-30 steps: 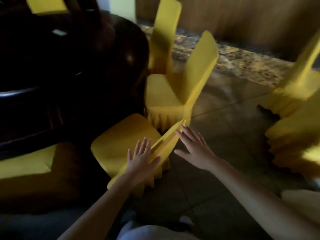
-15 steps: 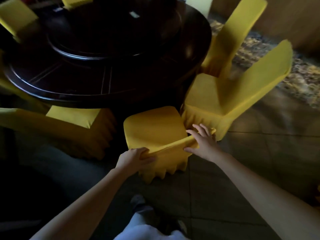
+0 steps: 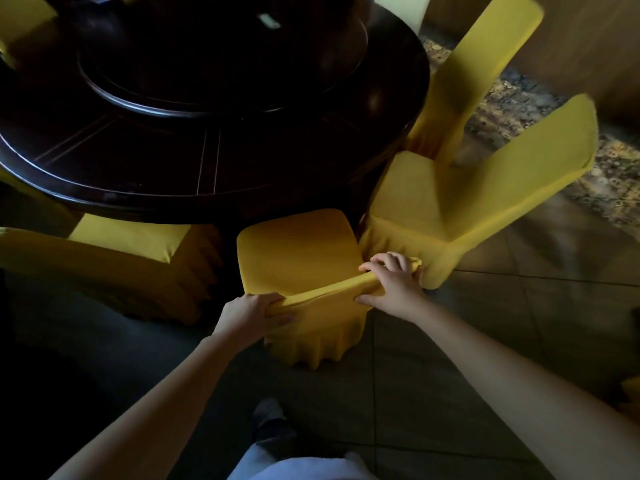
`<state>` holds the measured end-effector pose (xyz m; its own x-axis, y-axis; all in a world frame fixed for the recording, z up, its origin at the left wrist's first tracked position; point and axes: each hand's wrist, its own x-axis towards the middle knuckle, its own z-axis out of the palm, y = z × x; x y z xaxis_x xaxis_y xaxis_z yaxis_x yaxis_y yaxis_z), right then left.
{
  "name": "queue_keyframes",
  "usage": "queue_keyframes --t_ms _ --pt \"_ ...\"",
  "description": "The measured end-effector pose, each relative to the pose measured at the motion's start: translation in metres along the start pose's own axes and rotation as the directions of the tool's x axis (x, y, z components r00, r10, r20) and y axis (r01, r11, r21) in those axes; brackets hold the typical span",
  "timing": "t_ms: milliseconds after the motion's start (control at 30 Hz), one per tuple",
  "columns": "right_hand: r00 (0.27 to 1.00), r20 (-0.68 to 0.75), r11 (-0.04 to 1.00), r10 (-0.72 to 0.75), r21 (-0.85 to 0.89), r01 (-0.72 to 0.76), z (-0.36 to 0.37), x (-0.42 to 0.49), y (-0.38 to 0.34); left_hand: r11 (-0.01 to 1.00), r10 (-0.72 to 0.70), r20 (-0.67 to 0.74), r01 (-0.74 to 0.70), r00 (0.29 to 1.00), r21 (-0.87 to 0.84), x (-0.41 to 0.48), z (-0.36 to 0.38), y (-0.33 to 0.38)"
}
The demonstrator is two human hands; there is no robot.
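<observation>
A chair in a yellow fabric cover stands right in front of me, its seat pointing at a dark round table. My left hand grips the left end of the chair's backrest top, fingers curled over the cloth. My right hand grips the right end of the same top edge, thumb on the near side. The cover's pleated skirt hangs down below my hands.
More yellow-covered chairs ring the table: one at right, another behind it, one at left. A raised turntable sits on the table. Tiled floor spreads to the right; my shoe is below.
Both hands went from reaching with spread fingers to curling round the backrest top. The view swung left, and the chair now sits closer to the table edge.
</observation>
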<state>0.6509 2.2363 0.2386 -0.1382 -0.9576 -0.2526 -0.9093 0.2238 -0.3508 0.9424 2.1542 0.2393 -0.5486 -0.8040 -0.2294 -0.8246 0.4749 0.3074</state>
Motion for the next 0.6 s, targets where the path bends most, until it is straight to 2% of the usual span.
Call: queue_keyframes --t_ms 400,600 --pt "0.998 0.069 1.000 -0.008 -0.011 0.009 -0.021 0.081 -0.033 0.999 -0.022 -0.041 0.021 0.999 -0.038 0.055 -0.023 -0.050" --pt "1.000 0.020 0.997 0.014 -0.070 -0.013 -0.023 0.131 -0.063 0.996 -0.045 -0.009 0.044 0.999 -0.084 0.093 -0.051 -0.086"
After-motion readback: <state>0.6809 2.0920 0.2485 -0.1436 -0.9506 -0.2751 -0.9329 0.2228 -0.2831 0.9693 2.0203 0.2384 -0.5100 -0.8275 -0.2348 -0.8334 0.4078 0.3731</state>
